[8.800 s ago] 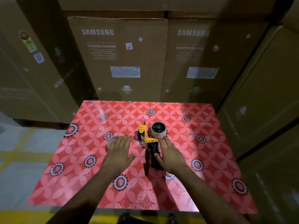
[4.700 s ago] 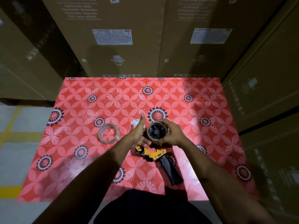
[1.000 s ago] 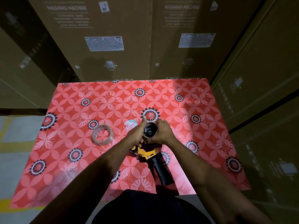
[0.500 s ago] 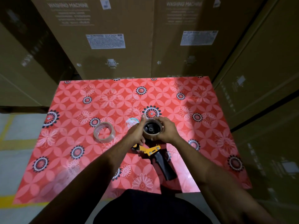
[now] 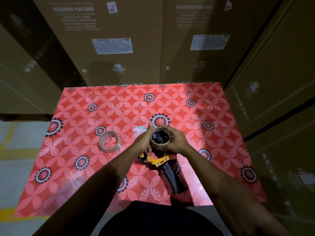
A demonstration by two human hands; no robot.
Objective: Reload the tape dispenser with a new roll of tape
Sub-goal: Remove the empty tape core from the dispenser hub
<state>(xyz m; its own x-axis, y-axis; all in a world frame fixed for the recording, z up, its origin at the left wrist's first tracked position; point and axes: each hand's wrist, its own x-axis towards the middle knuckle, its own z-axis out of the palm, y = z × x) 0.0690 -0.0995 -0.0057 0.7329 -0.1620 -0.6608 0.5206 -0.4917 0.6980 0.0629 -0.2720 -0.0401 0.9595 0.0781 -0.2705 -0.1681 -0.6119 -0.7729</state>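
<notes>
Tape dispenser (image 5: pixel 160 160) unmoved; both hands stay clasped round its spool (image 5: pixel 160 138)

Big boxes (image 5: pixel 119 40) close behind and right of the counter (image 5: pixel 221 176), a tape roll (image 5: pixel 110 141) lying left of middle, lots of bare cloth left, right and front
</notes>
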